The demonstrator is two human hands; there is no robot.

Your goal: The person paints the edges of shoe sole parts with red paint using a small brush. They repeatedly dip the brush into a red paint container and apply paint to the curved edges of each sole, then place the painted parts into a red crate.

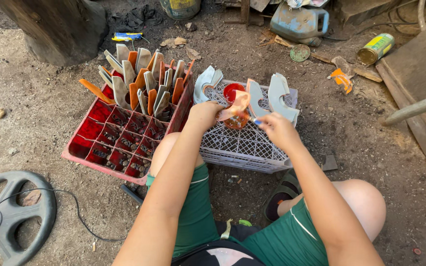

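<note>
My left hand (204,114) grips a curved metal piece (236,106) wet with orange paint, held over an upturned white plastic crate (242,145). My right hand (278,129) holds a small brush with a blue tip (256,121) against that piece. An open red paint pot (232,93) stands on the crate just behind the piece. Grey unpainted curved pieces (277,96) lean on the crate's far side, and another (205,81) at its left corner.
A red compartment crate (94,143) at left holds several painted orange and grey pieces (144,81). A black wheel (11,214) with a cable lies at lower left. A blue jerrycan (299,22), a tin can (375,48) and wooden boards sit on the dirt behind.
</note>
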